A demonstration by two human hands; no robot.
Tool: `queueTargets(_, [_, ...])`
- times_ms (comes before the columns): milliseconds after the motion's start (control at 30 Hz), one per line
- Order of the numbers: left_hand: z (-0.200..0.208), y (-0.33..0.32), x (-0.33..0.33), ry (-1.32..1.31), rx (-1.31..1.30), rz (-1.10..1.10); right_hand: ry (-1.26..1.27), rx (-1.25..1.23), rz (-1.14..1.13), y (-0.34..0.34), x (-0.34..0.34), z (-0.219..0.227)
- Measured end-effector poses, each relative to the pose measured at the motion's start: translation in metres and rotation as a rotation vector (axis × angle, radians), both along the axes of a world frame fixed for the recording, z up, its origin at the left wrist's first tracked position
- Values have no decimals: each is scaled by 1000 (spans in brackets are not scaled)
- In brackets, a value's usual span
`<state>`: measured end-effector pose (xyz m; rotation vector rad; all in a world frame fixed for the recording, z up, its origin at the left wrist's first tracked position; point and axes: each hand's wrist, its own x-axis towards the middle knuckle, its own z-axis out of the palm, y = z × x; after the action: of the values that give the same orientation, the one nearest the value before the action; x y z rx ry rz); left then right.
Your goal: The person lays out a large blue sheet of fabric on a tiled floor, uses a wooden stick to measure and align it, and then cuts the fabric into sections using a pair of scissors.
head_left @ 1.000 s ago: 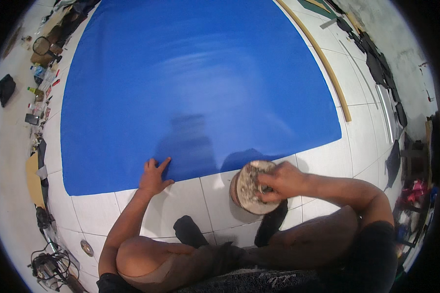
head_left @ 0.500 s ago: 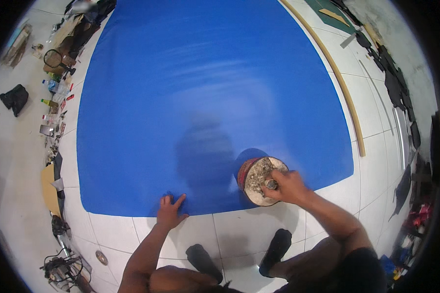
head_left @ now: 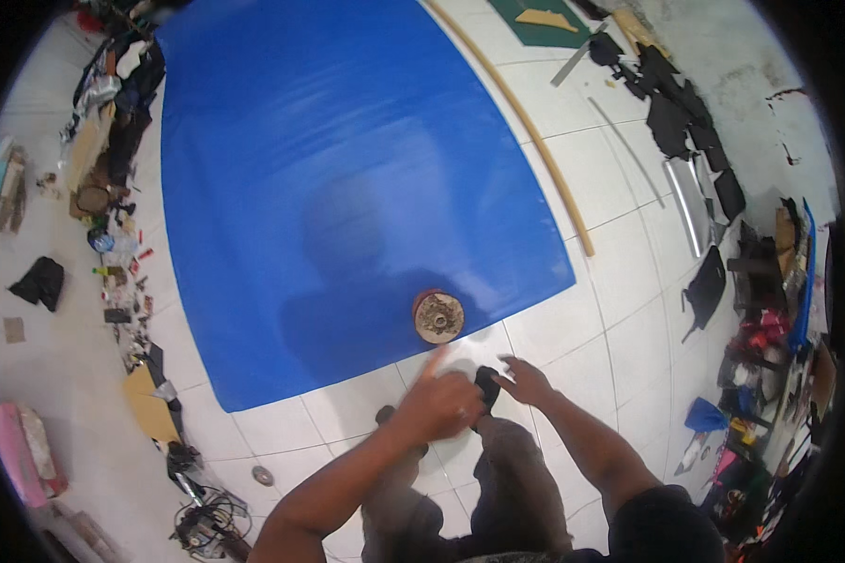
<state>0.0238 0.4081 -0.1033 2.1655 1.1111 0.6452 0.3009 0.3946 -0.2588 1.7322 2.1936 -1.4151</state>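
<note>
A wide blue sheet (head_left: 253, 235) lies flat over the floor, with a few faint creases. Near its close edge stands a squat round weight (head_left: 439, 321) with reddish sides, a rough, grey-white top and a small knob in the middle. Neither hand holds it. My left hand (head_left: 437, 403) is just below the weight, blurred by motion, its index finger stretched toward it and the other fingers curled; I see nothing held. My right hand (head_left: 528, 380), to the right of it, is open above the tiles, fingers apart.
A long tan pole (head_left: 535, 141) lies along the sheet's right edge. Black scraps (head_left: 681, 117) and a silvery strip (head_left: 687, 206) are at the right. Bottles and small clutter (head_left: 113, 242) line the left, with a wired machine (head_left: 211, 525) at lower left.
My right hand has let go of the weight's knob and drawn back. My left hand has lifted off the sheet's edge and moved right. The view has turned, and my legs have shifted.
</note>
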Motion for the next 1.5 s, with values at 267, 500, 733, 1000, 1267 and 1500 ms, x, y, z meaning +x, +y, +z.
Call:
queueTargets(267, [432, 31, 74, -510, 1094, -762, -298, -275, -445, -164, 194, 201])
queueTargets(500, [498, 79, 228, -873, 1362, -769, -119, -645, -1021, -247, 307, 198])
queueTargets(733, [546, 155, 384, -1060, 1520, -1034, 49, -256, -1204, -135, 439, 227])
queueTargets(1000, [532, 220, 488, -1243, 1200, -1049, 15, 65, -1145, 28, 510, 257])
queueTargets(1267, [470, 350, 563, -1279, 1103, -1028, -75, -217, -767, 133, 517, 235])
queueTargets(1500, [464, 529, 632, -1251, 988, -1029, 96, -541, -1550, 157, 611, 254])
